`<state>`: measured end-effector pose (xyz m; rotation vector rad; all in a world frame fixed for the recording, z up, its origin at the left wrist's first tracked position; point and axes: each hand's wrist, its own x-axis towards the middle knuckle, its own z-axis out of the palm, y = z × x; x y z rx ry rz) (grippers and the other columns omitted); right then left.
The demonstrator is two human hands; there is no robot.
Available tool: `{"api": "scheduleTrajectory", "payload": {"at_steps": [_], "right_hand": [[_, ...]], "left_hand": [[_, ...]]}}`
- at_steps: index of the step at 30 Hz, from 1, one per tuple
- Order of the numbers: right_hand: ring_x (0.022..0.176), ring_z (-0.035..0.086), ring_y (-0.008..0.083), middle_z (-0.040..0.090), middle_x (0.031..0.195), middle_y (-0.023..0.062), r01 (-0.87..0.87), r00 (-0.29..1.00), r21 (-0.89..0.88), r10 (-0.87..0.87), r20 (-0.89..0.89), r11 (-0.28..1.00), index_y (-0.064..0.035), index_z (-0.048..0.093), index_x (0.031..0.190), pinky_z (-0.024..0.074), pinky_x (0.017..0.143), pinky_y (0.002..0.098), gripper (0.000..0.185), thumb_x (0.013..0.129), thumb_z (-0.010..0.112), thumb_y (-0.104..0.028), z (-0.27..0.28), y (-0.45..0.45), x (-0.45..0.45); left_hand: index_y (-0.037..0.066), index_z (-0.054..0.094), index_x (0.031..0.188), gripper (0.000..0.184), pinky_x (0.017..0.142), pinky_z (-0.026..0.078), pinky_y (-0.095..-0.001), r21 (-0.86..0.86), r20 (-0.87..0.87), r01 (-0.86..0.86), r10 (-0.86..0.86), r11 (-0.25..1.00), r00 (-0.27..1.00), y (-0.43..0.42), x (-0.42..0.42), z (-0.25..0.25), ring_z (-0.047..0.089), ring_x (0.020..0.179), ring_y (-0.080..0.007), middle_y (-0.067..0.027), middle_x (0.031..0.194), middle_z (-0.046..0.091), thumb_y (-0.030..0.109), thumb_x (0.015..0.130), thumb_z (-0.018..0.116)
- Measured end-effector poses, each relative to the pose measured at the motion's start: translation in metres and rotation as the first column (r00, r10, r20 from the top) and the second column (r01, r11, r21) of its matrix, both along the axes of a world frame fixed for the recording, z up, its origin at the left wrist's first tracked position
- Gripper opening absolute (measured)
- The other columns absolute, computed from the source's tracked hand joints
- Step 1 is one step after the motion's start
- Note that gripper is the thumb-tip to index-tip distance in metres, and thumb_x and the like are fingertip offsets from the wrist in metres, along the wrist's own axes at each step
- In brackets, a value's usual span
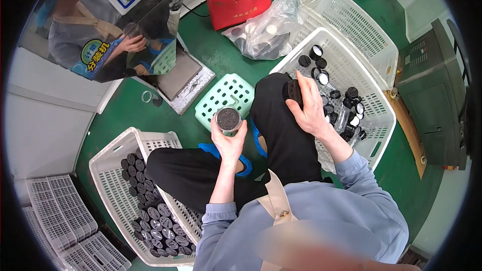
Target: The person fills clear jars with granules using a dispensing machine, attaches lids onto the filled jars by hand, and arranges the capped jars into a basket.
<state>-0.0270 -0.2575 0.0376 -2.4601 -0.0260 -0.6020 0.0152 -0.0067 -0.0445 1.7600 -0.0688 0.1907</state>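
Note:
My left hand (pixel 230 144) is wrapped round a clear jar (pixel 228 118) held upright, its mouth uncovered and dark granules inside. Over my right thigh, my right hand (pixel 310 106) grips a black lid (pixel 291 92) between thumb and fingers. The jar and the lid are well apart. Beyond the jar is a mint-green perforated stool (pixel 241 85). To the right, a white crate (pixel 385 129) holds many loose clear jars and black lids (pixel 351 93). On the left, another white crate (pixel 113 175) is packed with rows of black-topped jars (pixel 163 223).
A dispensing machine (pixel 118 25) with a reflective front stands at upper left over a metal tray (pixel 181 78). A clear round container (pixel 146 96) lies on the green floor. Behind are a red bag (pixel 238 5) and a plastic sack (pixel 266 32). Stacked baskets (pixel 63 211) stand at lower left.

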Motion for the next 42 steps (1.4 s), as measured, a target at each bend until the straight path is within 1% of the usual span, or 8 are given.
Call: {"api": "scheduleTrajectory", "payload": {"at_steps": [3, 5, 8, 12, 23, 29, 32, 42], "right_hand": [[0.118, 0.055, 0.0397, 0.056, 0.129, 0.0237, -0.034, 0.998, -0.033, 0.036, 0.059, 0.999, 0.0052, 0.048, 0.146, 0.0456, 0.102, 0.0455, 0.071, 0.085, 0.077, -0.018, 0.018, 0.006, 0.003], [0.115, 0.057, 0.0404, 0.058, 0.127, 0.0231, -0.122, 0.984, -0.032, 0.125, 0.127, 0.992, 0.0051, 0.052, 0.142, 0.0472, 0.100, 0.0458, 0.069, 0.081, 0.080, -0.015, 0.039, 0.015, 0.008], [0.114, 0.059, 0.0395, 0.058, 0.128, 0.0228, -0.354, 0.934, -0.001, 0.353, 0.050, 0.935, 0.0025, 0.055, 0.141, 0.0489, 0.099, 0.0452, 0.069, 0.080, 0.081, -0.016, 0.066, 0.039, 0.017], [0.111, 0.060, 0.0374, 0.059, 0.128, 0.0195, -0.566, 0.823, 0.009, 0.566, -0.049, 0.824, 0.0012, 0.057, 0.139, 0.0508, 0.094, 0.0433, 0.066, 0.081, 0.080, -0.019, 0.069, 0.067, 0.032], [0.112, 0.060, 0.0380, 0.058, 0.128, 0.0205, -0.650, 0.756, -0.042, 0.641, -0.132, 0.758, 0.0017, 0.057, 0.136, 0.0511, 0.094, 0.0452, 0.062, 0.082, 0.078, -0.021, 0.060, 0.086, 0.043], [0.113, 0.060, 0.0383, 0.058, 0.128, 0.0210, -0.670, 0.742, -0.126, 0.662, -0.101, 0.732, 0.0032, 0.057, 0.130, 0.0520, 0.095, 0.0455, 0.061, 0.079, 0.079, -0.022, 0.057, 0.090, 0.043], [0.113, 0.061, 0.0401, 0.059, 0.128, 0.0211, -0.663, 0.748, -0.074, 0.654, -0.116, 0.745, 0.0029, 0.056, 0.131, 0.0525, 0.094, 0.0461, 0.062, 0.081, 0.077, -0.027, 0.049, 0.092, 0.039], [0.093, 0.068, 0.0329, 0.067, 0.107, 0.0136, -0.753, 0.652, 0.104, 0.758, -0.016, 0.650, -0.0006, 0.068, 0.110, 0.0572, 0.079, 0.0398, 0.037, 0.077, 0.077, -0.013, 0.056, 0.094, 0.040]], "left_hand": [[-0.001, 0.057, 0.123, 0.064, 0.092, 0.053, -0.0408, 0.092, 0.048, 0.002, -0.006, 0.996, 0.999, 0.002, -0.003, -0.002, 0.067, 0.101, -0.0301, -0.0162, 0.110, 0.063, 0.013, 0.069, 0.088], [-0.001, 0.058, 0.122, 0.062, 0.091, 0.054, -0.0406, 0.066, 0.042, 0.042, -0.045, 0.997, 0.998, 0.001, -0.005, 0.001, 0.068, 0.101, -0.0293, -0.0158, 0.110, 0.065, 0.013, 0.070, 0.087], [-0.001, 0.058, 0.123, 0.061, 0.088, 0.057, -0.0389, 0.004, -0.005, 0.092, -0.092, 0.996, 0.996, -0.001, -0.008, 0.018, 0.071, 0.100, -0.0284, -0.0160, 0.109, 0.069, 0.013, 0.070, 0.086], [0.000, 0.054, 0.130, 0.070, 0.087, 0.058, -0.0403, 0.010, 0.079, 0.119, -0.119, 0.993, 0.990, -0.004, -0.011, 0.018, 0.072, 0.100, -0.0311, -0.0174, 0.111, 0.069, 0.011, 0.067, 0.084], [-0.001, 0.054, 0.129, 0.074, 0.087, 0.057, -0.0430, 0.001, 0.132, 0.157, -0.156, 0.988, 0.979, -0.002, -0.013, 0.023, 0.070, 0.100, -0.0342, -0.0171, 0.112, 0.066, 0.017, 0.067, 0.089], [-0.001, 0.053, 0.132, 0.077, 0.088, 0.057, -0.0432, -0.029, 0.108, 0.312, -0.307, 0.950, 0.946, 0.001, -0.014, 0.023, 0.070, 0.102, -0.0358, -0.0195, 0.114, 0.066, 0.017, 0.066, 0.087], [-0.001, 0.052, 0.132, 0.075, 0.087, 0.057, -0.0432, 0.011, 0.187, 0.308, -0.304, 0.951, 0.934, -0.002, -0.015, 0.017, 0.071, 0.102, -0.0368, -0.0207, 0.113, 0.067, 0.016, 0.066, 0.085], [-0.002, 0.054, 0.124, 0.068, 0.084, 0.059, -0.0427, -0.040, 0.157, 0.479, -0.468, 0.877, 0.870, 0.003, -0.023, 0.023, 0.072, 0.098, -0.0360, -0.0185, 0.107, 0.068, 0.013, 0.064, 0.082]]}}
